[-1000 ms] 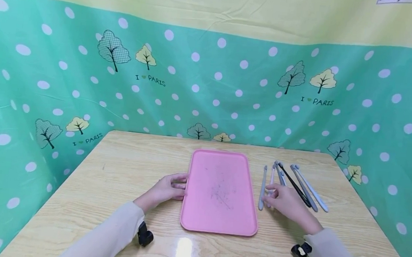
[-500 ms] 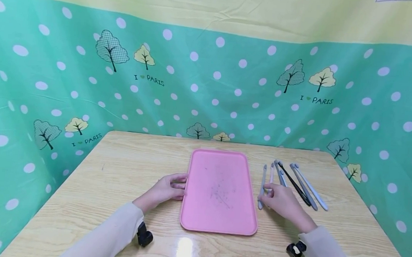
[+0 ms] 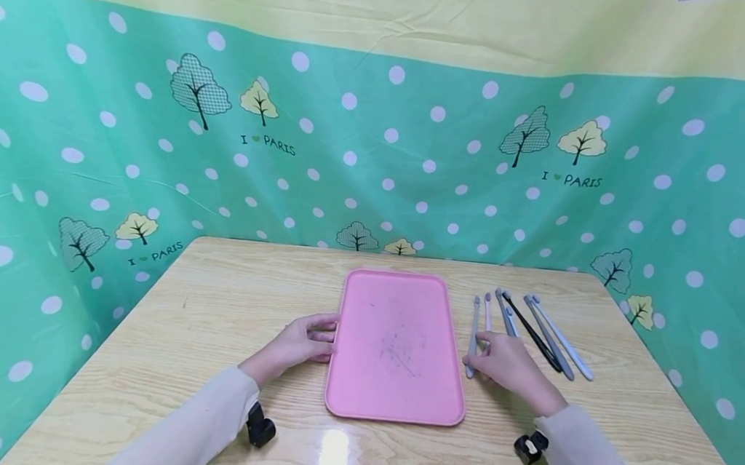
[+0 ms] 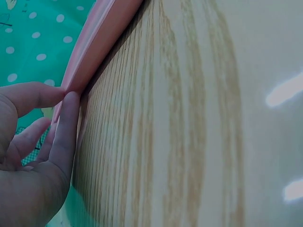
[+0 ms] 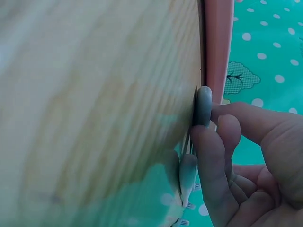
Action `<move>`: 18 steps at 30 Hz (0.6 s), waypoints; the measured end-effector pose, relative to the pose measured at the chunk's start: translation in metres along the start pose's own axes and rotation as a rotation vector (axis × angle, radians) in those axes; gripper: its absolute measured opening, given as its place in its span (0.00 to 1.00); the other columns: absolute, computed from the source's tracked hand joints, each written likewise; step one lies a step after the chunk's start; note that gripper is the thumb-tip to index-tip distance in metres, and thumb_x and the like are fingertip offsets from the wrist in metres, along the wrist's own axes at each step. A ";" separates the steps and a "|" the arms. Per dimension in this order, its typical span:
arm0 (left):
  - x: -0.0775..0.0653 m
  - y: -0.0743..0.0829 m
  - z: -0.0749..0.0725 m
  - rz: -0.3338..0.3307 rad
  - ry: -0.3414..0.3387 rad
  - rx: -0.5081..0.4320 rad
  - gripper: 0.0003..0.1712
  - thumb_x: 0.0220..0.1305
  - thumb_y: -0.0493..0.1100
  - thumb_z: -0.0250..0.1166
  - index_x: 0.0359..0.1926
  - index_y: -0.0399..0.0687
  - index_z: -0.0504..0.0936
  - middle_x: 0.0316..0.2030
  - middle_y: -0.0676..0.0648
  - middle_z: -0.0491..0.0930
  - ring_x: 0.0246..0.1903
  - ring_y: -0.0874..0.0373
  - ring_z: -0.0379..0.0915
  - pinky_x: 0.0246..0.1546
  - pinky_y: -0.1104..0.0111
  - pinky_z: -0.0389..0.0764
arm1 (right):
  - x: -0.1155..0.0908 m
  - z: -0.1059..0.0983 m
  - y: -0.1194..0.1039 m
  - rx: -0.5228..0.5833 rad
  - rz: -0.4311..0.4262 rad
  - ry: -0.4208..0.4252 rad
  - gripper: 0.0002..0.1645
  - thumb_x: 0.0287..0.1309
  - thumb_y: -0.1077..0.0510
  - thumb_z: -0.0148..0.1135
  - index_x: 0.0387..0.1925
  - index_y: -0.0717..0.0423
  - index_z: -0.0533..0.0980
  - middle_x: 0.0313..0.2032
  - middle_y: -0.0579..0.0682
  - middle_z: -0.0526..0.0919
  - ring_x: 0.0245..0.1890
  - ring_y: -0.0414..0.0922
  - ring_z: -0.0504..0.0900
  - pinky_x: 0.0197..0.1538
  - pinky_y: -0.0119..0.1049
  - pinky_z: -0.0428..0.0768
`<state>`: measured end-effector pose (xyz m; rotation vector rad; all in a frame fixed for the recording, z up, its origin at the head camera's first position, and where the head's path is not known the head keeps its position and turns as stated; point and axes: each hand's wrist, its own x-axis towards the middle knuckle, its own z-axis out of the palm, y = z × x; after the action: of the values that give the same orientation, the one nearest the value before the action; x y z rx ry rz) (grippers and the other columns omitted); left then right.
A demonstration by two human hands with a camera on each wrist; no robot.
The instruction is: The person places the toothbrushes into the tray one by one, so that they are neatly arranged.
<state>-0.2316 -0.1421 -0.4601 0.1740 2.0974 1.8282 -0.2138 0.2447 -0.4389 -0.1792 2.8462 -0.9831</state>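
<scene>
In the head view, my right hand [image 3: 508,362] is at the lower end of the leftmost grey toothbrush [image 3: 474,327]. The right wrist view shows thumb and finger pinching that toothbrush's rounded handle end [image 5: 204,106], low over the table. A pink toothbrush [image 3: 487,314] lies just right of it, its lower part hidden behind the hand. My left hand [image 3: 298,343] rests its fairly straight fingertips against the left edge of the pink tray [image 3: 392,395]. In the left wrist view, thumb and finger touch the tray's outer edge [image 4: 92,52].
Right of my right hand lie a black toothbrush [image 3: 532,333], a grey one [image 3: 551,341], a pale blue one [image 3: 564,340] and others, partly overlapping. The wooden table [image 3: 222,308] runs back to a green dotted curtain [image 3: 322,207].
My right hand has moved slightly left, from beside the pink toothbrush to the leftmost grey toothbrush, and now pinches its handle. The left hand and tray stay put.
</scene>
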 end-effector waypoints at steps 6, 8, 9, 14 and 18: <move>0.002 0.001 0.001 -0.003 0.007 0.001 0.37 0.61 0.27 0.65 0.71 0.35 0.66 0.63 0.33 0.70 0.52 0.45 0.79 0.48 0.60 0.87 | 0.002 -0.002 -0.004 0.039 0.019 -0.041 0.37 0.60 0.59 0.69 0.66 0.73 0.67 0.16 0.48 0.80 0.14 0.43 0.79 0.17 0.34 0.82; 0.002 0.001 0.001 -0.005 0.005 -0.004 0.37 0.62 0.27 0.65 0.71 0.35 0.66 0.63 0.33 0.70 0.52 0.45 0.79 0.48 0.60 0.87 | 0.003 -0.002 -0.004 0.061 0.029 -0.061 0.38 0.60 0.60 0.68 0.66 0.73 0.65 0.16 0.48 0.80 0.14 0.43 0.80 0.18 0.34 0.83; 0.002 0.001 0.000 -0.006 0.004 -0.007 0.37 0.62 0.27 0.65 0.71 0.35 0.65 0.63 0.33 0.70 0.52 0.45 0.79 0.48 0.60 0.87 | 0.003 -0.002 -0.005 0.074 0.035 -0.069 0.39 0.60 0.60 0.68 0.67 0.73 0.64 0.17 0.49 0.81 0.14 0.44 0.80 0.19 0.35 0.84; 0.002 0.000 0.001 -0.014 0.025 0.003 0.37 0.60 0.27 0.66 0.71 0.35 0.67 0.62 0.33 0.71 0.51 0.46 0.80 0.47 0.60 0.88 | 0.005 -0.002 -0.006 0.091 0.057 -0.101 0.46 0.61 0.60 0.68 0.71 0.78 0.55 0.18 0.50 0.81 0.15 0.44 0.81 0.21 0.35 0.86; 0.002 0.000 0.001 -0.017 0.031 0.010 0.37 0.60 0.27 0.66 0.71 0.35 0.67 0.62 0.34 0.71 0.51 0.46 0.80 0.47 0.60 0.88 | 0.006 -0.002 -0.007 0.076 0.063 -0.102 0.41 0.61 0.60 0.67 0.67 0.79 0.61 0.18 0.50 0.81 0.17 0.44 0.82 0.22 0.34 0.86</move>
<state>-0.2329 -0.1403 -0.4609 0.1308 2.1228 1.8229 -0.2191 0.2393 -0.4338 -0.1279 2.7008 -1.0359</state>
